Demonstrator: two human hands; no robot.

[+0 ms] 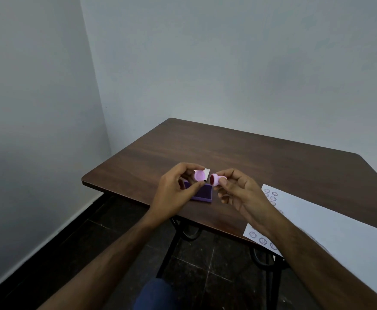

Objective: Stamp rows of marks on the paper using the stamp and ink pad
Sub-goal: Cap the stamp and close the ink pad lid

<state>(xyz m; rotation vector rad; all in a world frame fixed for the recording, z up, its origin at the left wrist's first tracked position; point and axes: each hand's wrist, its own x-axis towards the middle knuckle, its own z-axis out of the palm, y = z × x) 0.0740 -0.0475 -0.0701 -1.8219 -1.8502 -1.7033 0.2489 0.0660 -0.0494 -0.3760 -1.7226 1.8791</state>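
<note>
My left hand (176,189) pinches a small pink cap (199,175) between thumb and fingers, its hollow side turned toward the stamp. A pink stamp (216,180) is held in my right hand (239,191), its dark red face pointing left at the cap, a small gap between them. Both are held above the table. Below them lies the purple ink pad (202,193), open, with its white lid (205,171) raised behind. The white paper (330,227) lies at the right, with rows of round grey marks along its left and near edges, partly hidden by my right forearm.
The dark wooden table (239,151) stands in a corner, grey walls behind and to the left. Its black metal legs (171,245) and dark tiled floor show below the near edge. A blue-clad knee (154,294) is at the bottom.
</note>
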